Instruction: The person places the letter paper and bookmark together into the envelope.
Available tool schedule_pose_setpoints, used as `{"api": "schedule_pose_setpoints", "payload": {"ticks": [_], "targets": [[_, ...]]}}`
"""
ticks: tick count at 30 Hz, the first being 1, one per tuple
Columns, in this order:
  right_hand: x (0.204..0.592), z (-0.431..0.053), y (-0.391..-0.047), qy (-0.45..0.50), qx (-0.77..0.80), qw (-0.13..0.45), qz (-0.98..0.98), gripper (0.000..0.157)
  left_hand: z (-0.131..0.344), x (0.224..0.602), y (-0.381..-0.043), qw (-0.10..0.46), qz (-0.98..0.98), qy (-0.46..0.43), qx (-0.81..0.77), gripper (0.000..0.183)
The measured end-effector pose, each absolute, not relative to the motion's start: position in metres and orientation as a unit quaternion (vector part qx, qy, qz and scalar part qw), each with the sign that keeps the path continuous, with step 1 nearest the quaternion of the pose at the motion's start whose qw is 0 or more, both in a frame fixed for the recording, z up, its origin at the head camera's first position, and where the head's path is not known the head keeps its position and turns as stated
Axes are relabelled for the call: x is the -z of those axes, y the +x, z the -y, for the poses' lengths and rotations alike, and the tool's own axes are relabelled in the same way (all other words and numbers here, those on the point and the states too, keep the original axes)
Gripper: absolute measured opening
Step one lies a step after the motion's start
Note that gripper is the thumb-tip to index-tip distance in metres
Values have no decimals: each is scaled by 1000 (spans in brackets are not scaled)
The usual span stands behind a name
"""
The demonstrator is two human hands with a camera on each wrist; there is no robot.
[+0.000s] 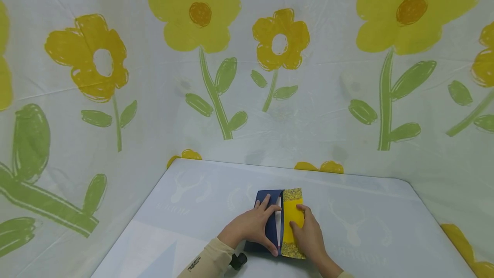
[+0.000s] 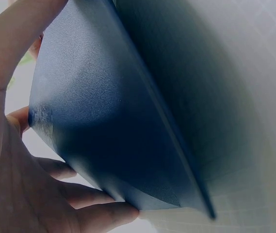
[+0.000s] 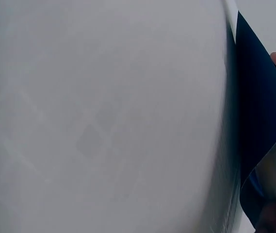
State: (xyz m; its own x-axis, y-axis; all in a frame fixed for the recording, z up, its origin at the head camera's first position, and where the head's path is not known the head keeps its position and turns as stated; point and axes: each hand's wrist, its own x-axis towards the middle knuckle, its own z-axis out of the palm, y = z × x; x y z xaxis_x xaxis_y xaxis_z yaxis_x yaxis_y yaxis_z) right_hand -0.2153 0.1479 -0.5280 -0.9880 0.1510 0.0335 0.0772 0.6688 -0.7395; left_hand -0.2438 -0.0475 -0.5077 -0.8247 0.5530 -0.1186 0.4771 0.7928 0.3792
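A dark blue paper envelope, or a folded cover like one, lies on the table near its front edge. Its right side is a yellow flap with patterned bands at both ends. A white strip, perhaps a sheet inside, shows between blue and yellow. My left hand spans the blue part, thumb at the lower end, index finger bent near the white strip. In the left wrist view, the blue face tilts between thumb and fingers. My right hand pinches the yellow flap. In the right wrist view the blue sheet bends.
The pale table has faint deer-head prints. Fabric walls with large yellow flowers stand behind it and on both sides. A black device sits by the left wrist.
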Motion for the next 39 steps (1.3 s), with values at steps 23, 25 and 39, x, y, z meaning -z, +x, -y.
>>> {"api": "schedule_pose_setpoints", "payload": {"ticks": [23,25,39], "targets": [[531,-146,-215,-50,-375,77,922,51,47,508,-246,112,-941,274,-163,112],[531,-147,-215,-49,-376,88,921,46,48,508,-246,113,-941,273,-165,112],[533,-148,-216,-52,-389,97,915,40,48,507,-245,112,-941,273,-166,113]]}}
